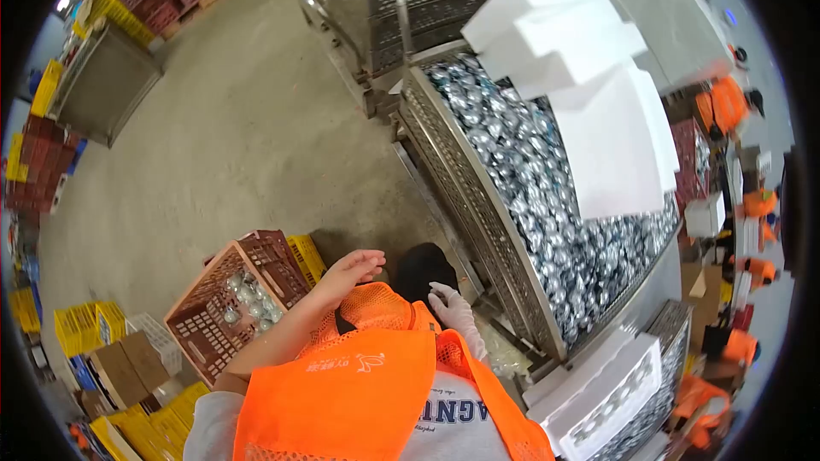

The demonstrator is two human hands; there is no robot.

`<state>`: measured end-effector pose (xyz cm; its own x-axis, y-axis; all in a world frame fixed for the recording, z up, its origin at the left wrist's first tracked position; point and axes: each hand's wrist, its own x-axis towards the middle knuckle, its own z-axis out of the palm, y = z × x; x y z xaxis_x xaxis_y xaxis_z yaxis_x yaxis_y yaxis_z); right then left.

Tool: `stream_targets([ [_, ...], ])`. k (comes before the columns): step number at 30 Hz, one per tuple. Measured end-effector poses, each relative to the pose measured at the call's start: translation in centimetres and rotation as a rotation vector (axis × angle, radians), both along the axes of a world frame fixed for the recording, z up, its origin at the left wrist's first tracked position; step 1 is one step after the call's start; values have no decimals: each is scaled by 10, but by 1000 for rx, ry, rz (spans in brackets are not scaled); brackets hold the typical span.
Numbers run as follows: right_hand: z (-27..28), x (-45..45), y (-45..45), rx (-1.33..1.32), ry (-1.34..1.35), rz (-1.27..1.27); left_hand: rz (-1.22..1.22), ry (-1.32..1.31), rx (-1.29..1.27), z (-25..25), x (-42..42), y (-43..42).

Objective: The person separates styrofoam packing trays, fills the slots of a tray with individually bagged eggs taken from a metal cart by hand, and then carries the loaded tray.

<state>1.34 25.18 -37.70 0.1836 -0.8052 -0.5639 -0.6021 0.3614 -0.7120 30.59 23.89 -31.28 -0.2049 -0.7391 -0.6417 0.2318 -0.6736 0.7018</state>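
My bare left hand (354, 271) is held out in front of my orange vest, fingers stretched and nothing in them. Below and left of that arm is a brown plastic crate (209, 324) with several silver, round wrapped pieces (249, 299) lying in it. My right hand (455, 307), in a whitish glove, is near my waist with its fingers loosely bent and apart; no held thing shows. To its right stands a perforated metal bin (453, 179), filled with many shiny silver wrapped pieces (530, 196). White foam boxes (615, 137) rest on top of these pieces.
A white foam tray (611, 393) with round hollows lies at lower right. Yellow crates (90, 329) and a cardboard box (128, 367) stand at left. Another metal cart (376, 8) is ahead. Several people in orange vests (722, 107) are along the right side.
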Motion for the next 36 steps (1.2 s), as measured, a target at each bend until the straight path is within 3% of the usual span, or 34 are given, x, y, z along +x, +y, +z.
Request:
stream_targets([
  [5,-5,36,-82,100,21,177,179,141,108,-20,19,-46],
  [6,-1,49,-108,-26,56,313,211,167,112,-24,23,-56],
  [9,-10,100,-185,-77,203,571,353,202,110,-41,38,-86],
  [12,-33,170,-261,-11,161,666,566,194,99,-43,67,-108],
  [13,-52,189,-280,-139,120,707,643,184,87,-50,79,-115],
  [15,-85,237,-321,-140,99,808,793,171,99,-63,96,-111],
  [17,-95,287,-360,15,246,900,956,120,153,-74,113,-108],
  [22,-197,353,-449,-23,659,1166,1202,118,382,-111,145,-100],
  [26,-229,399,-500,-67,865,1293,1142,164,498,-169,162,-116],
  [29,-295,382,-552,47,1038,1337,1041,186,532,-220,168,-143],
  [31,-344,342,-601,-188,891,1489,1014,210,535,-256,163,-169],
  [33,-367,330,-620,-196,1005,1502,1052,279,505,-295,152,-196],
  [35,-366,376,-631,-30,1375,1349,1053,307,513,-336,136,-225],
  [36,-395,358,-650,-99,1473,1365,1023,294,528,-353,131,-241],
])
